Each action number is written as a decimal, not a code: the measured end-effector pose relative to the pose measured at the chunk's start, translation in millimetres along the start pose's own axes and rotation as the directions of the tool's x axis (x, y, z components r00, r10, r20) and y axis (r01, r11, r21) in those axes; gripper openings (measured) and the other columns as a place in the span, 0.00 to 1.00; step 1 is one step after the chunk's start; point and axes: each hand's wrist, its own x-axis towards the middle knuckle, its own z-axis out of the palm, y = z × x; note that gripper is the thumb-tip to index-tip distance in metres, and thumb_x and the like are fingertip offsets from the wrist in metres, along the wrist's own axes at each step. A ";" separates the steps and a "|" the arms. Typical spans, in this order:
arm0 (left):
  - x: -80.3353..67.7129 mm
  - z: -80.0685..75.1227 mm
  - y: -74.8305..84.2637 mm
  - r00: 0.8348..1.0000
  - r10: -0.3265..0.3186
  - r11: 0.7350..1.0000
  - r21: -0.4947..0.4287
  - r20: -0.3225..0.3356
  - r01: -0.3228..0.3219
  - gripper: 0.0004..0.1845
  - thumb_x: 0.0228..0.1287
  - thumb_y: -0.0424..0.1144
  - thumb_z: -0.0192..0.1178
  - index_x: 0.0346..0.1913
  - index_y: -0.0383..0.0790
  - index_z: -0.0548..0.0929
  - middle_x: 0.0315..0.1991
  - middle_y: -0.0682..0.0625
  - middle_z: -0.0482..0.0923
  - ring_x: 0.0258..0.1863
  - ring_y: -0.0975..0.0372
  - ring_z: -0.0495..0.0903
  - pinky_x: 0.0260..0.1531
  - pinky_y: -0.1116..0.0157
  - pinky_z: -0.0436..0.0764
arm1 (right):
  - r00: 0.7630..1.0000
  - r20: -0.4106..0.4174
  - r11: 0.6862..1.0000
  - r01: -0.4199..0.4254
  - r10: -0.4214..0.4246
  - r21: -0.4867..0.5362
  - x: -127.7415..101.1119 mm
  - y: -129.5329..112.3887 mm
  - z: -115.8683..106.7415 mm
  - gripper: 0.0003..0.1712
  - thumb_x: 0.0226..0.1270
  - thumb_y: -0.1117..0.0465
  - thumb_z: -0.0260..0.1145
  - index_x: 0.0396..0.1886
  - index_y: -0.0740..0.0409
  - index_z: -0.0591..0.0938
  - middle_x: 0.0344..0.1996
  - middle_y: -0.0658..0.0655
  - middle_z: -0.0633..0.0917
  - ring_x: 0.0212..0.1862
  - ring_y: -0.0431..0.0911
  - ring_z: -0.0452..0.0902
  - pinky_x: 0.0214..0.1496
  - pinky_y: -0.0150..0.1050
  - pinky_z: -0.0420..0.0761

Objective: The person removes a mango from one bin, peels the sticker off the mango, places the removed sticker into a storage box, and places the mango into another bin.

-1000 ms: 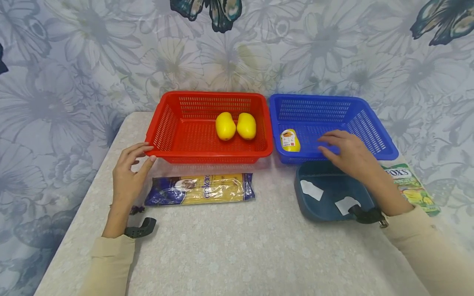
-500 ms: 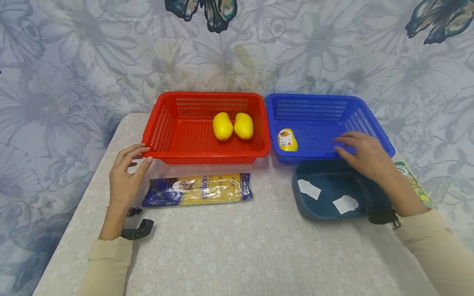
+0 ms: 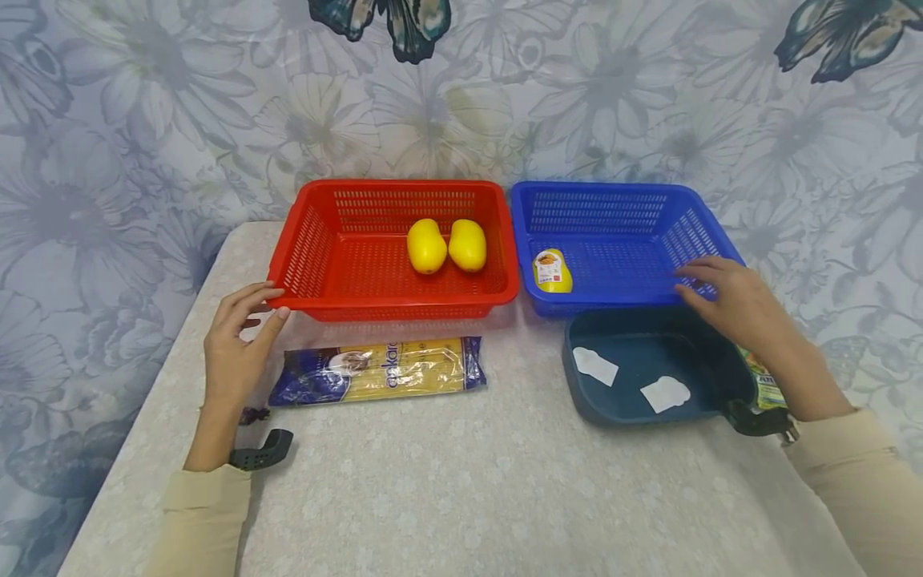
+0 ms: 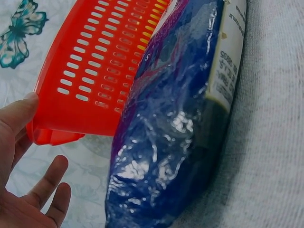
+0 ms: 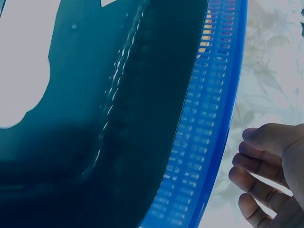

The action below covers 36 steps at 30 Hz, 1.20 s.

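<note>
My left hand (image 3: 268,311) rests on the table at the front left corner of the red basket (image 3: 404,308), its thumb against the corner rim and its fingers relaxed; the left wrist view shows the left hand (image 4: 28,190) beside the red basket (image 4: 95,71), holding nothing. Two yellow fruits (image 3: 426,246) lie side by side in that basket. My right hand (image 3: 703,284) hovers over the front right rim of the blue basket (image 3: 598,303), loosely curled and empty. A yellow labelled item (image 3: 552,271) lies at the blue basket's left.
A spaghetti packet (image 3: 378,370) lies in front of the red basket. A dark teal tray (image 3: 613,413) with two white scraps (image 3: 665,393) sits before the blue basket. A green packet (image 3: 766,389) shows beside my right wrist. The table (image 3: 469,497) meets a floral wall.
My right hand has slid rightward along the blue basket's front, from near the yellow labelled item to the right corner. The left hand stays at the red basket's corner.
</note>
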 end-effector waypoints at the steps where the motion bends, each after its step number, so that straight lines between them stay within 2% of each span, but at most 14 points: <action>1: -0.1 0.1 0.0 1.000 -0.005 1.000 0.000 -0.001 0.005 0.18 0.68 0.40 0.66 0.59 0.50 0.85 0.63 0.60 0.75 0.53 0.68 0.73 0.48 0.70 0.70 | 1.000 0.002 1.000 -0.005 0.005 -0.004 -1.0 1.9 -0.6 0.14 0.61 0.69 0.71 0.46 0.71 0.85 0.45 0.70 0.83 0.44 0.64 0.81 0.48 0.62 0.77; 8: -2.4 0.0 -0.3 1.000 -0.016 1.000 -0.009 0.002 0.016 0.18 0.68 0.39 0.66 0.60 0.49 0.84 0.63 0.59 0.74 0.53 0.66 0.73 0.48 0.71 0.70 | 0.999 0.000 0.999 -0.038 0.038 -0.028 -9.2 15.2 -6.1 0.14 0.61 0.69 0.70 0.46 0.71 0.84 0.45 0.72 0.83 0.44 0.65 0.81 0.48 0.63 0.77; 16: -2.4 0.0 0.6 1.000 -0.002 1.000 0.004 0.007 0.002 0.19 0.68 0.39 0.66 0.61 0.49 0.84 0.64 0.59 0.74 0.53 0.66 0.73 0.49 0.72 0.70 | 0.987 0.057 0.988 -0.147 0.150 -0.053 -20.4 28.9 -12.4 0.15 0.66 0.67 0.68 0.50 0.72 0.83 0.49 0.73 0.81 0.46 0.67 0.79 0.49 0.65 0.75; 23: -2.7 -0.1 -1.6 1.000 -0.004 1.000 0.013 -0.001 0.004 0.19 0.67 0.39 0.66 0.61 0.50 0.84 0.64 0.60 0.74 0.53 0.69 0.73 0.48 0.73 0.70 | 0.983 0.071 0.984 -0.161 0.167 -0.080 -25.9 36.9 -17.7 0.17 0.67 0.66 0.68 0.51 0.72 0.82 0.50 0.73 0.81 0.43 0.66 0.81 0.46 0.64 0.76; 30: -2.2 0.4 -0.5 1.000 -0.016 1.000 0.012 0.000 0.016 0.19 0.68 0.40 0.66 0.61 0.49 0.83 0.64 0.60 0.74 0.53 0.69 0.74 0.48 0.72 0.70 | 0.982 0.063 0.981 -0.172 0.177 -0.085 -34.4 50.9 -21.6 0.14 0.66 0.67 0.68 0.48 0.73 0.82 0.48 0.72 0.82 0.43 0.65 0.80 0.46 0.64 0.75; 36: -1.3 -0.7 -1.0 1.000 -0.010 0.999 0.033 0.005 0.010 0.19 0.68 0.40 0.66 0.61 0.51 0.84 0.64 0.61 0.74 0.53 0.69 0.73 0.49 0.73 0.70 | 0.969 0.091 0.969 -0.221 0.231 -0.112 -41.2 58.1 -26.4 0.16 0.71 0.62 0.65 0.51 0.71 0.83 0.51 0.72 0.81 0.46 0.65 0.78 0.44 0.64 0.75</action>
